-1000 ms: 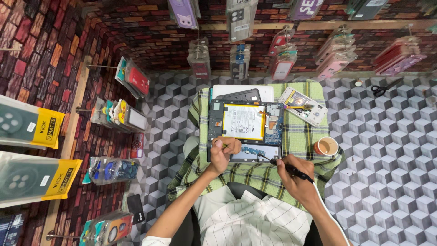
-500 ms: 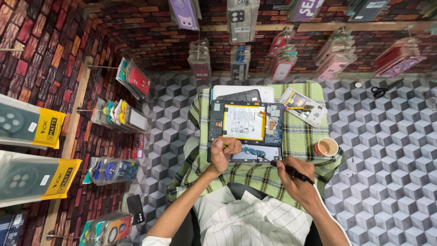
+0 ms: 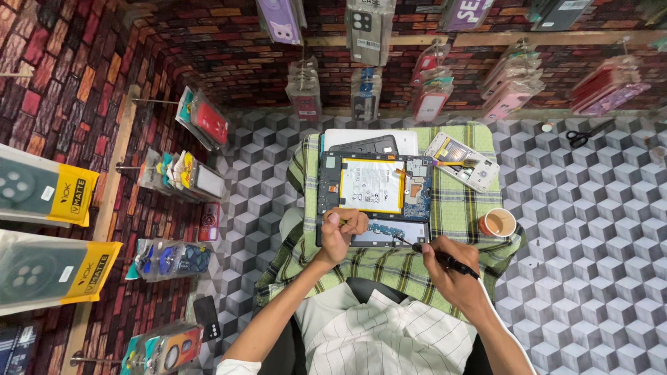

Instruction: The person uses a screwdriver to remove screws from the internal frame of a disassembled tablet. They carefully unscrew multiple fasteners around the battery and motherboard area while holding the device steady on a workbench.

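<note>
An opened tablet (image 3: 375, 191) lies on a green plaid cloth (image 3: 462, 208), its pale yellow battery and blue circuit board exposed. My left hand (image 3: 342, 235) rests on the tablet's near left corner, fingers curled with a small thing pinched between them. My right hand (image 3: 451, 271) grips a black screwdriver (image 3: 434, 255); its tip touches the tablet's lower edge near the small blue board.
An opened phone (image 3: 462, 161) with a small brush on it lies at the cloth's far right. A paper cup of tea (image 3: 497, 223) stands right of the tablet. Black scissors (image 3: 587, 134) lie farther right. Packaged phone cases hang on the brick walls.
My right hand with the screwdriver has edged slightly; the left hand stays on the tablet's corner.
</note>
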Tool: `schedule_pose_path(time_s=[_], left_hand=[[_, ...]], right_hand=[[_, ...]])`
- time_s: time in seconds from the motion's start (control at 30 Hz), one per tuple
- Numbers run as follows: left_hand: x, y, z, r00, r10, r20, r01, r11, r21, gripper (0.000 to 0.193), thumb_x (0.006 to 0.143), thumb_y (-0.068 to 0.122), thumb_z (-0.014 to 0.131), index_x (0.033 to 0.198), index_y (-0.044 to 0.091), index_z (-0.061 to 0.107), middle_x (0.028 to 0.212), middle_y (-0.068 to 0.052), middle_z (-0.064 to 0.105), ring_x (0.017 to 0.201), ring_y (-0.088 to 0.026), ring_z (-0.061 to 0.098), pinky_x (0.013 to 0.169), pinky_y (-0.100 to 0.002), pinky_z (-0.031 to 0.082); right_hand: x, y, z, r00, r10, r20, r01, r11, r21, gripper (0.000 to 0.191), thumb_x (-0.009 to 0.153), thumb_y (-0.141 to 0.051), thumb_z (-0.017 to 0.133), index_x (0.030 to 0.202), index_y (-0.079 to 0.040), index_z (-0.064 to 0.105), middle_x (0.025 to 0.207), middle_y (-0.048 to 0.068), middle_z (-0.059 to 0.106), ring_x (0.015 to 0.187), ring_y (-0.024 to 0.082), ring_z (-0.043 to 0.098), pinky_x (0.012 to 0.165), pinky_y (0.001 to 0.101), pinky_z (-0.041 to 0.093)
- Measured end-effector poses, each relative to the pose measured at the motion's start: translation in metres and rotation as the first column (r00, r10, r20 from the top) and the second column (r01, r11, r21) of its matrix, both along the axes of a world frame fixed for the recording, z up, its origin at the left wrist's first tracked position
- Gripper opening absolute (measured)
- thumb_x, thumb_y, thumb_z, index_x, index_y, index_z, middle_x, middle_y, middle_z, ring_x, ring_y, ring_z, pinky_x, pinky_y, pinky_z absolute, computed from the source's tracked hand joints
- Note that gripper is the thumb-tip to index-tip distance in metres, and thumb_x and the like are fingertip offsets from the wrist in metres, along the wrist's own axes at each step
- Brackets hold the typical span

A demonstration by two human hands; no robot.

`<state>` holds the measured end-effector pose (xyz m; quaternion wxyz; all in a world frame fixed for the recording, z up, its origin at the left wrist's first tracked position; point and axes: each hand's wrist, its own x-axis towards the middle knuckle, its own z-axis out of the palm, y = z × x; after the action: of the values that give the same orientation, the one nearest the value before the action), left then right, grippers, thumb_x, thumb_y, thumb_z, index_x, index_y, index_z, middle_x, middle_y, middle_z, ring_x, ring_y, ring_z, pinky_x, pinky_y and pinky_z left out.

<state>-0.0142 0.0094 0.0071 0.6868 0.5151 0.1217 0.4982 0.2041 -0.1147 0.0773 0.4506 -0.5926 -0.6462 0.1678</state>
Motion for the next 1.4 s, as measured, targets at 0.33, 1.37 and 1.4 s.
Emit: schedule_pose_path(time_s=[0.33, 1.37, 1.4], left_hand=[[0.000, 0.000, 0.000, 1.000, 0.004, -0.006, -0.004, 1.000, -0.002, 0.059, 0.099, 0.055, 0.038, 0.066, 0.010, 0.021, 0.059, -0.004, 0.026, 0.058, -0.017, 0.026, 0.057, -0.035, 0.023], [-0.001, 0.001, 0.003, 1.000, -0.007, 0.003, 0.007, 1.000, 0.012, 0.060, 0.100, 0.056, 0.037, 0.067, 0.009, 0.021, 0.059, -0.004, 0.026, 0.059, -0.017, 0.025, 0.058, -0.036, 0.023], [0.000, 0.001, 0.003, 1.000, -0.009, 0.005, 0.009, 1.000, 0.009, 0.060, 0.100, 0.056, 0.037, 0.067, 0.009, 0.021, 0.059, -0.004, 0.026, 0.059, -0.017, 0.025, 0.058, -0.036, 0.023]], right_hand=[[0.000, 0.000, 0.009, 0.997, 0.068, 0.023, -0.067, 0.998, -0.016, 0.025, 0.093, -0.012, 0.067, 0.072, 0.000, 0.058, 0.054, 0.009, 0.052, 0.044, 0.022, 0.049, 0.045, 0.0370, 0.036], [0.003, 0.000, -0.013, 1.000, -0.016, 0.020, 0.016, 1.000, 0.024, 0.027, 0.094, -0.014, 0.067, 0.069, -0.004, 0.061, 0.050, 0.004, 0.056, 0.040, 0.014, 0.050, 0.041, 0.0325, 0.036], [0.007, -0.001, -0.013, 1.000, -0.013, -0.004, 0.013, 0.999, 0.035, 0.026, 0.095, -0.013, 0.066, 0.071, -0.004, 0.061, 0.052, 0.004, 0.059, 0.042, 0.012, 0.053, 0.041, 0.0310, 0.038]])
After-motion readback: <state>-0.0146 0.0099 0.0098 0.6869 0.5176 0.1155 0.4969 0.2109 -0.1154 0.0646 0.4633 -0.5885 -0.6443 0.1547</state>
